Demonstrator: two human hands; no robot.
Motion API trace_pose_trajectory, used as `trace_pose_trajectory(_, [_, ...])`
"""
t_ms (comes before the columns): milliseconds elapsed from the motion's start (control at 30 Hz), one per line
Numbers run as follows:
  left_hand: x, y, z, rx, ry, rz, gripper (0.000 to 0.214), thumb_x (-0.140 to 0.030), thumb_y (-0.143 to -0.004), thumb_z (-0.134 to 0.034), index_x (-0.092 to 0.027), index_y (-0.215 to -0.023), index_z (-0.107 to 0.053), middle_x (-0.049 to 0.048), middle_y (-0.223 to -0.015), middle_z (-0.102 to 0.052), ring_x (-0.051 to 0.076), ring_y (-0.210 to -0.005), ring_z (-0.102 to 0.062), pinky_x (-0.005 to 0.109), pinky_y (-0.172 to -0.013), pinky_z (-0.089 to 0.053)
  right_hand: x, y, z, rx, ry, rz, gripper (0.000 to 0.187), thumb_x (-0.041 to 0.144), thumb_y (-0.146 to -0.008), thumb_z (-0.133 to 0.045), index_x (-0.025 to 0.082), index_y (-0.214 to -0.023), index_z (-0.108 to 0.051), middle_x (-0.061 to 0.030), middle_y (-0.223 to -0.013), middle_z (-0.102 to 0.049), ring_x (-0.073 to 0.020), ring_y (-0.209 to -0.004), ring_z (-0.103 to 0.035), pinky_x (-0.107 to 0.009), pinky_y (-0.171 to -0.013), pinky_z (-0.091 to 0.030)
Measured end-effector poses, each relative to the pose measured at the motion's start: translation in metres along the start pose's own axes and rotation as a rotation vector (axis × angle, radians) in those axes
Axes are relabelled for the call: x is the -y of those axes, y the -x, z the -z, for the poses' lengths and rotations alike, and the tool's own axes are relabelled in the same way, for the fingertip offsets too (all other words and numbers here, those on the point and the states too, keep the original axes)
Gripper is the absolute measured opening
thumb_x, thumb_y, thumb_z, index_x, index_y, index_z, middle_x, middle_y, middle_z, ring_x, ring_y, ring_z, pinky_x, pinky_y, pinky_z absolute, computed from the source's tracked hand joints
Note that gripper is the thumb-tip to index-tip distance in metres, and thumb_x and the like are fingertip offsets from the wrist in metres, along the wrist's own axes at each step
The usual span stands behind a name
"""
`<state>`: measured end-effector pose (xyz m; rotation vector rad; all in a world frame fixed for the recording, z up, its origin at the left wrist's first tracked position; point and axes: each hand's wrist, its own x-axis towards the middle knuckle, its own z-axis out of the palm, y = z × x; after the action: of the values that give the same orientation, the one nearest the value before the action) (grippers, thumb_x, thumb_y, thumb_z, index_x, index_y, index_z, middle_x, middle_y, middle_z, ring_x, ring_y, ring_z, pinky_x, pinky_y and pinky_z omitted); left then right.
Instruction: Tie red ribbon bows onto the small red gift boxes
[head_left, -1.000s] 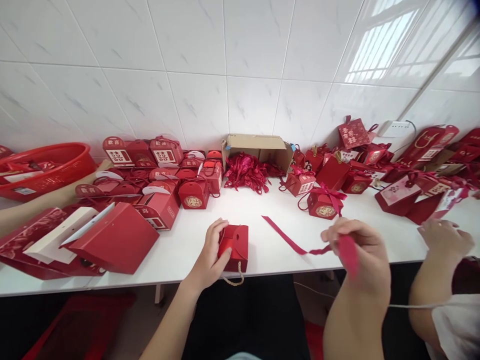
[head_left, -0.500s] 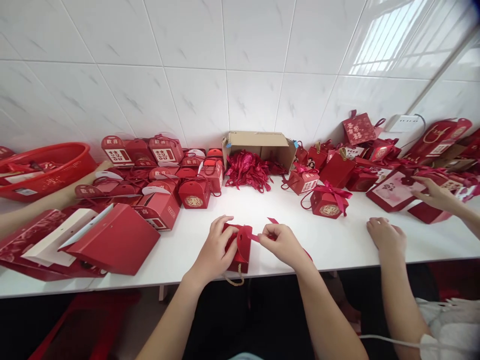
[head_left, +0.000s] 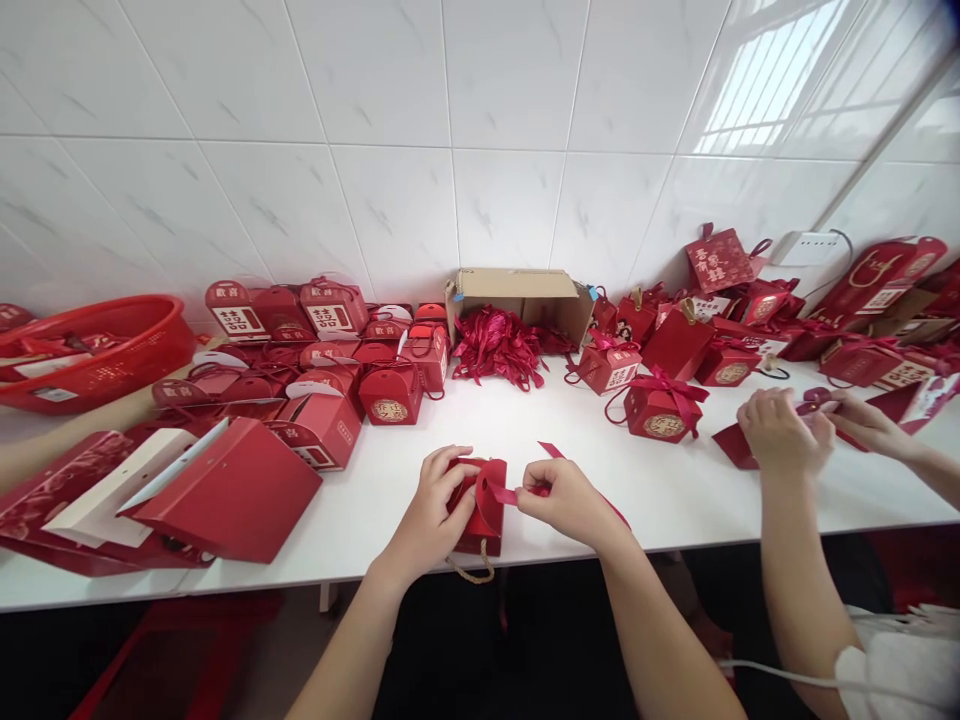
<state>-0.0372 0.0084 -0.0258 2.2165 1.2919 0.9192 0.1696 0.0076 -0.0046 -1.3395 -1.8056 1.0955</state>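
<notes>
- bare white table (head_left: 495, 425) gives passage between the left hand (head_left: 431, 512), right hand (head_left: 564, 502) and the cardboard box (head_left: 517, 284) behind
- leftward, packed red boxes (head_left: 330, 415) block the way
- rightward, the bow-tied box (head_left: 660, 412) and a co-worker's hand (head_left: 787, 435) obstruct

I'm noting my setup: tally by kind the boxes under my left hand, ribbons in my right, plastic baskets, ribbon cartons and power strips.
Red box under your left hand: 1
Ribbon in your right hand: 1
Plastic basket: 1
Ribbon carton: 1
Power strip: 1
Total: 5
</notes>
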Motion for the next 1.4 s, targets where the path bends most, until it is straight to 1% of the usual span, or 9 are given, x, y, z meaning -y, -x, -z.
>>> trace_pose_trajectory(433, [-0.002, -0.002, 0.0, -0.005, 0.006, -0.011, 0.02, -0.024, -0.09, -0.045, -0.024, -0.099, -0.062, 0.0075, -0.127, -0.052, 0.025, -0.126, -0.039, 0.049, -0.104, -0.04, 0.013, -0.006, -0.004, 0.018, 0.015, 0.003, 0.035, 0.034, -0.073, -0.059, 0.019, -0.052, -0.035, 0.0066, -0.051, -0.034, -0.0081, -0.052, -0.03, -0.022, -0.048, -0.025])
trace_pose_trajectory(567, [-0.005, -0.003, 0.001, -0.018, 0.008, -0.006, 0.016, -0.023, -0.089, -0.044, -0.023, -0.09, -0.06, 0.0072, -0.125, -0.053, 0.025, -0.125, -0.039, 0.05, -0.104, -0.04, 0.009, -0.007, -0.004, 0.02, 0.112, 0.043, 0.027, 0.03, -0.079, -0.053, 0.018, -0.056, -0.045, 0.0049, -0.054, -0.044, -0.0093, -0.053, -0.039, -0.022, -0.05, -0.03])
trace_pose_trajectory(700, [-0.007, -0.003, 0.004, -0.051, -0.014, -0.017, 0.014, -0.023, -0.088, -0.046, -0.023, -0.085, -0.06, 0.0063, -0.124, -0.052, 0.024, -0.124, -0.041, 0.047, -0.104, -0.04, 0.001, -0.008, 0.002, -0.026, 0.223, 0.11, 0.024, 0.042, -0.085, -0.053, 0.02, -0.088, -0.063, -0.0038, -0.086, -0.062, -0.0168, -0.077, -0.057, -0.029, -0.069, -0.045])
trace_pose_trajectory(767, [-0.009, -0.004, 0.006, -0.086, -0.033, -0.038, 0.014, -0.022, -0.088, -0.047, -0.022, -0.083, -0.06, 0.0066, -0.123, -0.052, 0.024, -0.122, -0.043, 0.046, -0.102, -0.041, 0.0, -0.01, 0.004, -0.075, 0.235, 0.155, 0.033, 0.043, -0.085, -0.053, 0.023, -0.11, -0.06, -0.0083, -0.108, -0.061, -0.0216, -0.099, -0.057, -0.035, -0.084, -0.046])
trace_pose_trajectory(833, [-0.011, -0.004, 0.009, -0.138, -0.073, -0.072, 0.013, -0.02, -0.087, -0.048, -0.022, -0.082, -0.06, 0.0069, -0.121, -0.053, 0.024, -0.12, -0.044, 0.046, -0.102, -0.041, 0.001, -0.014, 0.005, -0.071, 0.206, 0.236, 0.038, 0.04, -0.087, -0.053, 0.024, -0.121, -0.055, -0.0092, -0.121, -0.056, -0.0232, -0.113, -0.052, -0.038, -0.095, -0.042])
trace_pose_trajectory(1000, [-0.021, -0.01, 0.018, -0.256, -0.143, -0.163, 0.012, -0.018, -0.084, -0.052, -0.022, -0.085, -0.064, 0.0062, -0.115, -0.054, 0.023, -0.114, -0.048, 0.042, -0.097, -0.044, 0.011, -0.026, 0.002, 0.104, -0.012, 0.332, 0.029, 0.028, -0.088, -0.052, 0.024, -0.115, -0.059, -0.005, -0.12, -0.062, -0.0192, -0.112, -0.056, -0.036, -0.099, -0.042])
trace_pose_trajectory(1167, [-0.032, -0.019, 0.03, -0.368, -0.101, -0.223, 0.012, -0.018, -0.083, -0.054, -0.022, -0.085, -0.065, 0.0051, -0.107, -0.058, 0.021, -0.105, -0.055, 0.037, -0.092, -0.046, 0.02, -0.032, -0.003, 0.156, -0.125, 0.323, 0.019, 0.028, -0.086, -0.055, 0.018, -0.095, -0.068, -0.004, -0.096, -0.07, -0.0178, -0.091, -0.063, -0.033, -0.087, -0.047])
trace_pose_trajectory(1267, [-0.034, -0.016, 0.035, -0.371, -0.024, -0.173, 0.012, -0.02, -0.084, -0.054, -0.022, -0.093, -0.063, 0.0048, -0.105, -0.059, 0.02, -0.104, -0.056, 0.037, -0.093, -0.046, 0.027, -0.031, -0.002, 0.088, -0.15, 0.322, 0.018, 0.03, -0.085, -0.056, 0.018, -0.085, -0.068, -0.0027, -0.087, -0.07, -0.0167, -0.082, -0.063, -0.032, -0.082, -0.048])
trace_pose_trajectory(1400, [-0.025, 0.005, 0.03, -0.233, 0.04, 0.0, 0.033, -0.026, -0.082, -0.059, -0.023, -0.115, -0.052, 0.0059, -0.115, -0.056, 0.022, -0.11, -0.053, 0.039, -0.094, -0.047, 0.038, -0.016, 0.01, -0.122, -0.279, 0.434, 0.011, 0.028, -0.084, -0.06, 0.019, -0.082, -0.067, -0.0032, -0.083, -0.069, -0.0173, -0.081, -0.062, -0.032, -0.079, -0.048])
